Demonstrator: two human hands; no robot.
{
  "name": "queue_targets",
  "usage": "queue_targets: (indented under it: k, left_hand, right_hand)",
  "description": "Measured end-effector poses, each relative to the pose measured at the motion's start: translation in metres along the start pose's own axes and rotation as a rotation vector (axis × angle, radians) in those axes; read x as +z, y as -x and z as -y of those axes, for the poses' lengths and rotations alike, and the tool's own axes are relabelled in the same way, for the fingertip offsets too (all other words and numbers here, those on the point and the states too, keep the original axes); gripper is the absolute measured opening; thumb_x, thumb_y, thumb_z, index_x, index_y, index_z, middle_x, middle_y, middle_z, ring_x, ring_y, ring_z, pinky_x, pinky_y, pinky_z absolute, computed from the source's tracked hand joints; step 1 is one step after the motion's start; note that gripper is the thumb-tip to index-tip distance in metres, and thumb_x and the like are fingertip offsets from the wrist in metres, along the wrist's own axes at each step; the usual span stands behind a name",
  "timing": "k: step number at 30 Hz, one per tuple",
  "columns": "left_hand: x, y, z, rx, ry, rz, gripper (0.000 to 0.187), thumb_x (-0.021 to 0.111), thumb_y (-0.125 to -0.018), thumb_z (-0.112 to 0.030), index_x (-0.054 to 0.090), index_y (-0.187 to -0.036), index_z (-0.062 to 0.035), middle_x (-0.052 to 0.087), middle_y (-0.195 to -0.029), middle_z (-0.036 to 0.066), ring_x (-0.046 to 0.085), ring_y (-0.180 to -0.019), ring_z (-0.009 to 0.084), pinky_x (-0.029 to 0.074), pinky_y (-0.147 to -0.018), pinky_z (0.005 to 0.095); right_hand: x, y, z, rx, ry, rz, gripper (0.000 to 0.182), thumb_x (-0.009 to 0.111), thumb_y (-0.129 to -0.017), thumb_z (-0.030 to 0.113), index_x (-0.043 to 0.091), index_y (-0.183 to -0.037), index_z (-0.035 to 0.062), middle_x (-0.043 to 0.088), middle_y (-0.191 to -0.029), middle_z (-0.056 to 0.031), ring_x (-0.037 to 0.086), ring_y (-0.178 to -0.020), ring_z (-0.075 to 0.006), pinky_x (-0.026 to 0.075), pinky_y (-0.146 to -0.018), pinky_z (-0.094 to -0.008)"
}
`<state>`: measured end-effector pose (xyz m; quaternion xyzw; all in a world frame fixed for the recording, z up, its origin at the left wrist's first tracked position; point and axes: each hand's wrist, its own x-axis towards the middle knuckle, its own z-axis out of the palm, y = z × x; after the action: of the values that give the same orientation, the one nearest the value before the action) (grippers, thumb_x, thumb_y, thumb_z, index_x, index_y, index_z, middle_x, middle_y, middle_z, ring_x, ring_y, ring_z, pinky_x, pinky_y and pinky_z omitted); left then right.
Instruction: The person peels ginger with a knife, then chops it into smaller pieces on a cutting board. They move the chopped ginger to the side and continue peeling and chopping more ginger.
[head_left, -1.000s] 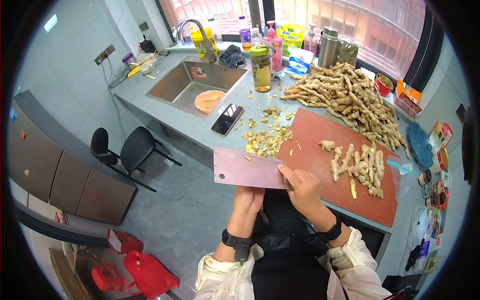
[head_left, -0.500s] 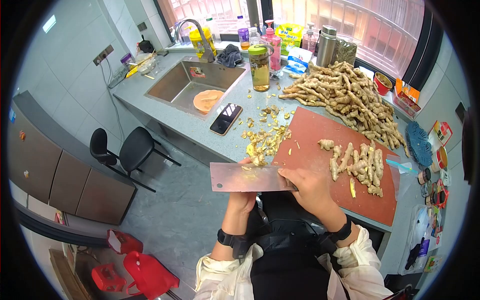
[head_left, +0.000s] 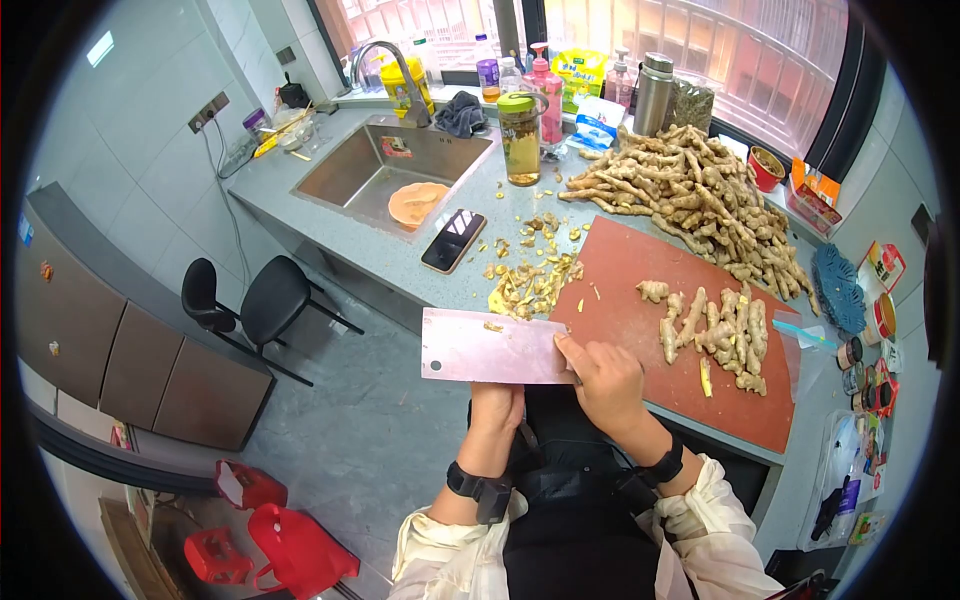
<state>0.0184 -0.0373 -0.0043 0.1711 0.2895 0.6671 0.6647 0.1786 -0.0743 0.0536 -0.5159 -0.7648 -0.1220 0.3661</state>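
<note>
A right hand (head_left: 607, 382) is gripping a cleaver (head_left: 490, 352) near the bench (head_left: 385, 265) edge, its broad blade hiding the fingers of the left hand (head_left: 493, 408); whether those are holding anything cannot be told. A slip could be risking a cut there. Peeled-looking ginger (head_left: 752, 330) is lying on a red board (head_left: 612, 280), scraps (head_left: 540, 280) and a phone (head_left: 454, 240) crowding nearby, a ginger heap (head_left: 690, 195) blocking the board's far side.

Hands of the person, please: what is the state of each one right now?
Left hand: fingers hidden behind the cleaver; open or closed cannot be told.
Right hand: closed, holding the cleaver.
</note>
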Motion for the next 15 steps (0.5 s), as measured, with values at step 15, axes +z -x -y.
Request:
queue_targets:
  k: [15]
  left_hand:
    - [0.0052,0.0069,-0.0010,0.028,0.003,-0.044,0.040,0.063,-0.099,-0.018,0.050,-0.134,-0.0038,0.060,-0.129,0.011,0.060,-0.118,0.0243,0.051,-0.102,0.0418]
  right_hand:
    - [0.0067,0.0034,0.0003,-0.018,0.023,-0.008,0.040,0.067,-0.079,0.008,0.068,-0.118,0.0153,0.047,-0.068,-0.0025,0.055,-0.061,-0.0216,0.043,-0.055,-0.0374]
